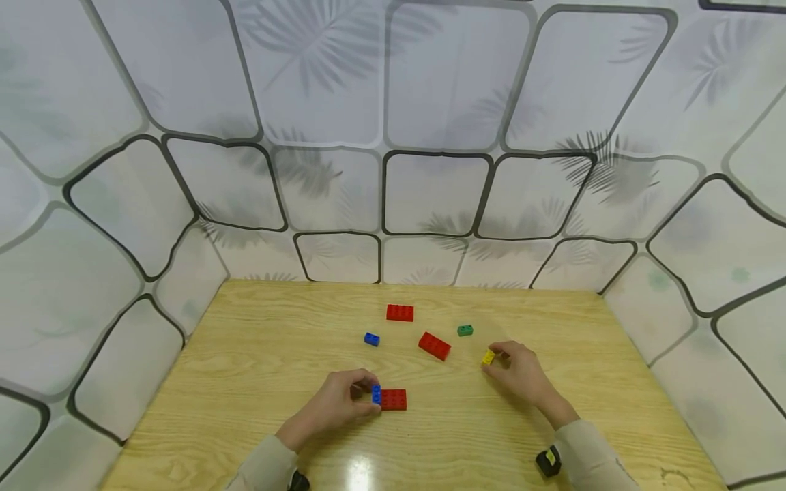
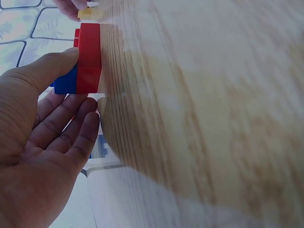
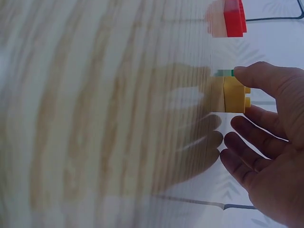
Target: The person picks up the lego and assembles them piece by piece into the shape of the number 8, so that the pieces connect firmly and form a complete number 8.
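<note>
A small blue brick point(image 1: 376, 394) sits on the left end of a red brick point(image 1: 394, 399), which lies on the table. My left hand point(image 1: 340, 401) holds the blue brick between thumb and fingers; the left wrist view shows the thumb along the blue brick point(image 2: 66, 81) and the red brick point(image 2: 89, 57) beneath it. Farther right, my right hand point(image 1: 520, 374) pinches a small yellow brick point(image 1: 488, 357). In the right wrist view the yellow brick point(image 3: 234, 95) is at the tabletop, its studs facing the palm.
Beyond the hands lie a tilted red brick point(image 1: 434, 346), another red brick point(image 1: 400, 313), a small blue brick point(image 1: 371, 339) and a small green brick point(image 1: 465, 330). Patterned curtain-like walls point(image 1: 436, 191) enclose the wooden table point(image 1: 258, 341) at the back and sides.
</note>
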Demonstrator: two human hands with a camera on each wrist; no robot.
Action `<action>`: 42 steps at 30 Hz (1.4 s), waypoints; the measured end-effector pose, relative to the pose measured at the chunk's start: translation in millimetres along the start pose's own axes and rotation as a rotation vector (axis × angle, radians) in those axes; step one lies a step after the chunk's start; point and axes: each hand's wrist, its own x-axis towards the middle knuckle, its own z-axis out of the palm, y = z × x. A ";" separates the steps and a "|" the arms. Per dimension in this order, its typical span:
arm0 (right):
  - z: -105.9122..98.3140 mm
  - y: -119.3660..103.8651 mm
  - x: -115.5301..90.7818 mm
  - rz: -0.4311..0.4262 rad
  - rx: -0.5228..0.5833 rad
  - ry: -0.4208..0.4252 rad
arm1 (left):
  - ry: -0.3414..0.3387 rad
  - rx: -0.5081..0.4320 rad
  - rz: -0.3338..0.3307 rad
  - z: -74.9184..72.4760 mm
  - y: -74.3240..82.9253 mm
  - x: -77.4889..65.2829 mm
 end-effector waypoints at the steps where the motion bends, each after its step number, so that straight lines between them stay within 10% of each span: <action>1: 0.0 0.1 -0.1 0.002 -0.002 0.002 | 0.000 0.001 0.001 0.0 -0.1 0.1; 42: 0.9 -20.2 1.5 0.021 0.045 -0.057 | -0.006 0.002 0.007 0.0 -2.3 1.1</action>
